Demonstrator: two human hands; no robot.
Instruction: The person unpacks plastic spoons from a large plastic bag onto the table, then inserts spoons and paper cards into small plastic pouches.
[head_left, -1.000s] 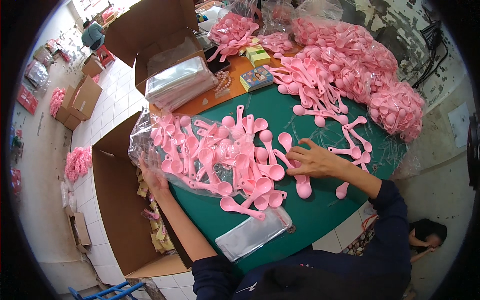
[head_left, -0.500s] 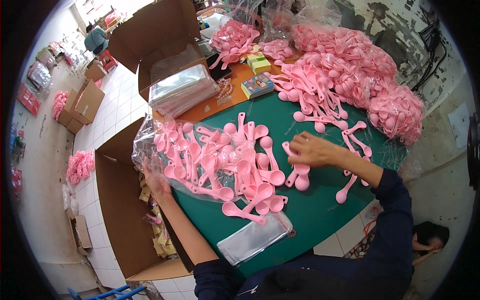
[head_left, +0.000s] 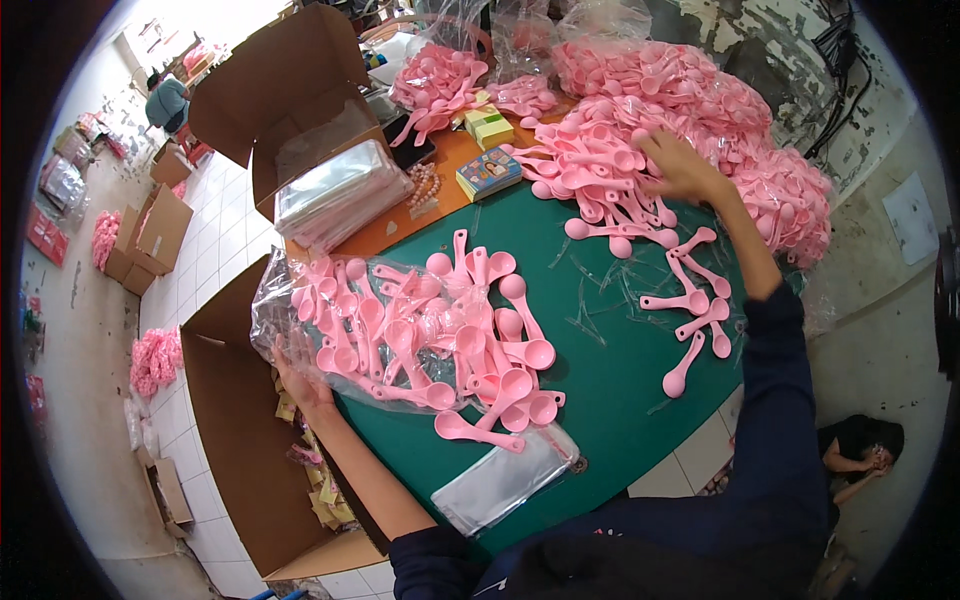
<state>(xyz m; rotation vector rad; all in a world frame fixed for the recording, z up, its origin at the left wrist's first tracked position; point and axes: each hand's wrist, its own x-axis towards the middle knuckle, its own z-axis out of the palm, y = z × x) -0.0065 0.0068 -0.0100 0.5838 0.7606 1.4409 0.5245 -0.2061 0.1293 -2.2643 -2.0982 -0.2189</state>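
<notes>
Many pink measuring spoons [head_left: 400,340] lie in and across a clear plastic bag [head_left: 270,300] on the left half of the green tabletop. My left hand [head_left: 300,385] grips the bag's left edge; its fingers are partly hidden by the film. Over a loose heap of pink spoons [head_left: 590,165] at the far right, my right hand [head_left: 685,170] reaches with fingers apart, the fingertips at the spoons and nothing plainly held. Several loose spoons [head_left: 680,365] lie nearer on the right. A stack of flat clear sleeves [head_left: 505,480] rests at the near edge.
Filled bags of pink spoons [head_left: 670,85] are piled behind the heap. A colourful card stack [head_left: 490,173], a yellow block of cards [head_left: 488,128] and clear bags [head_left: 340,195] sit at the back. An open carton [head_left: 230,430] with small yellow packets stands left. Two other people are farther off.
My right hand has moved from the middle of the table up to the far heap. The spoons it had are gone from that spot. My left hand stays at the bag.
</notes>
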